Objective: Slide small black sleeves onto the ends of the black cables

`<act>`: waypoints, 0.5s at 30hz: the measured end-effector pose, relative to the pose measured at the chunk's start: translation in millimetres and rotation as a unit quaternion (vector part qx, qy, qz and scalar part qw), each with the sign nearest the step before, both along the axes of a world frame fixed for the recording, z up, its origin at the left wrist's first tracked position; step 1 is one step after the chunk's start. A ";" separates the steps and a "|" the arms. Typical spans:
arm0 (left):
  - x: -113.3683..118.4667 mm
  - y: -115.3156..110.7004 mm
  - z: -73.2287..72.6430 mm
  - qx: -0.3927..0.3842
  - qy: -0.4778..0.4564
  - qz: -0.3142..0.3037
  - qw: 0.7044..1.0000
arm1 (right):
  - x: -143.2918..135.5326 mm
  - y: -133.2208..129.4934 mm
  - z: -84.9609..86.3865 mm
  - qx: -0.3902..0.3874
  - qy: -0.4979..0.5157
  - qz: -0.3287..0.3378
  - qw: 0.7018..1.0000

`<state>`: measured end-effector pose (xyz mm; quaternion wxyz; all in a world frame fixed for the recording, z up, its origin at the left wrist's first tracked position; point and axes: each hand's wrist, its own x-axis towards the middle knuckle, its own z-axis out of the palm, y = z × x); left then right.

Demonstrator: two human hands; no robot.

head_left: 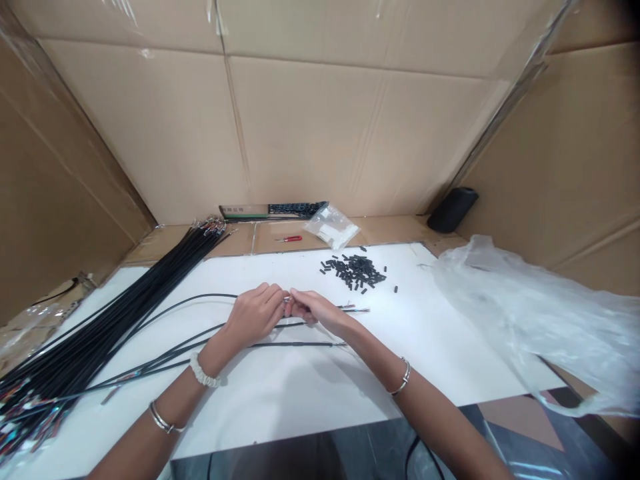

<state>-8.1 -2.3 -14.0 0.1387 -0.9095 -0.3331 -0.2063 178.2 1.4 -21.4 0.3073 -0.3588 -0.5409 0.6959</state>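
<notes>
My left hand [256, 313] is closed around the end of a black cable [200, 297] that runs in from the left. Close against it, my right hand [315, 312] pinches at the stripped wire ends [287, 300] coming out of that cable; its fingertips partly hide them. Below and behind the hands lie a few more black cables [295, 345] with stripped ends pointing right. Just beyond my right hand is a heap of short black tube pieces [357, 270].
A thick bundle of black cables [115, 320] with coloured wire ends lies at the left. Along the back are a red-handled screwdriver [291, 239] and a clear plastic bag [332, 227]. A black roll [453, 209] and crumpled plastic sheeting [540, 327] are at the right. Cardboard walls surround the table.
</notes>
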 end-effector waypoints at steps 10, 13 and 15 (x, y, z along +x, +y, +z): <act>1.7 1.5 -2.2 0.004 0.024 -0.007 1.000 | 5.7 0.6 -0.3 -0.097 0.078 0.041 0.991; 1.8 2.1 -5.2 -0.006 0.018 0.002 1.000 | 3.3 -2.7 3.1 -0.074 0.053 0.016 0.996; 1.6 2.0 -7.8 -0.014 0.001 0.013 1.000 | 0.3 -4.5 4.6 -0.042 0.023 -0.021 0.999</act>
